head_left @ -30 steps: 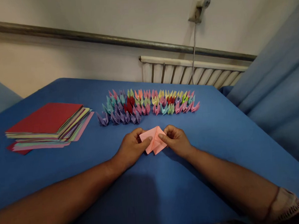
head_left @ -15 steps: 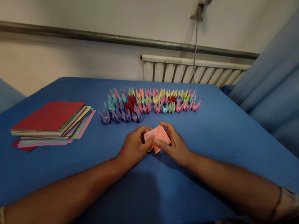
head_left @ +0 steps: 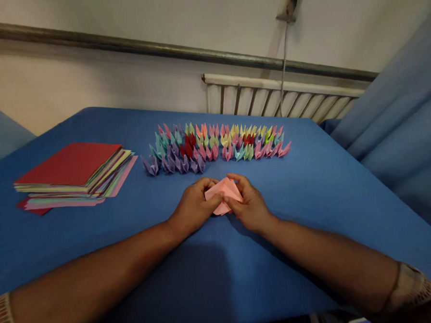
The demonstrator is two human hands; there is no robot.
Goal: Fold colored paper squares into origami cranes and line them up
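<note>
A folded piece of pink origami paper [head_left: 222, 187] is held between both hands just above the blue table. My left hand [head_left: 196, 202] grips its left side, thumb on top and fingers curled behind. On the other side, my right hand [head_left: 251, 202] pinches the paper the same way. Both thumb tips meet near the middle of the fold. Fingers behind the paper are partly hidden. Beyond the hands stand rows of small folded paper cranes [head_left: 182, 165] in purple, pink, red, yellow, green and blue.
A stack of coloured paper sheets [head_left: 71, 164] with red on top lies on the left of the blue-covered table [head_left: 310, 185]. Behind it are a wall rail [head_left: 159, 49], a radiator [head_left: 262, 94] and a hanging cord. A blue curtain [head_left: 401, 113] hangs at the right.
The thumbs have come together over the pink paper. Its lower points, spread apart before, now lie closer and flatter. The view has shifted slightly.
</note>
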